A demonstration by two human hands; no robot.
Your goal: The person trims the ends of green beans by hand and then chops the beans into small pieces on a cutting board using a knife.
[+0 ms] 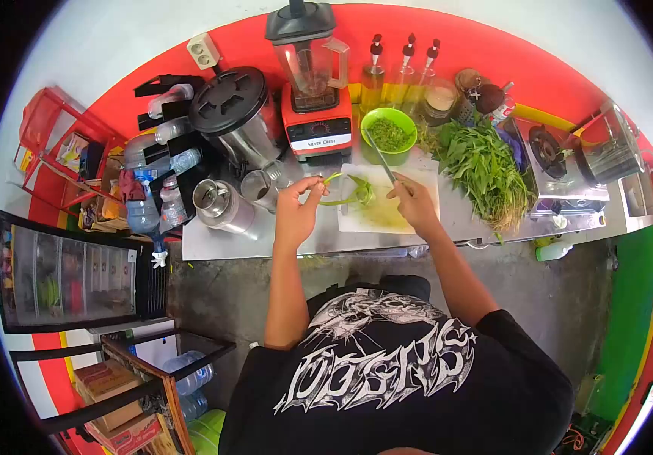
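Observation:
My left hand [301, 208] pinches the end of a thin green stem [332, 180] to the left of the white cutting board [426, 186]. A knife [379, 155] is gripped in my right hand [415, 203], its blade pointing up and left over the front of the green bowl [389, 158]. Chopped greens [389, 134] lie inside that bowl. On the board, between my hands, sits a small bunch of green leaves [362, 191], and the surface around it is stained yellow-green. The stem's lower part extends toward this bunch.
A big heap of leafy greens [486, 163] lies right of the board. Behind stand a red blender [317, 121], oil bottles [406, 80] and a lidded steel container [239, 121]. A metal can [224, 208] and a glass jar [258, 188] stand left; a stove [561, 163] is far right.

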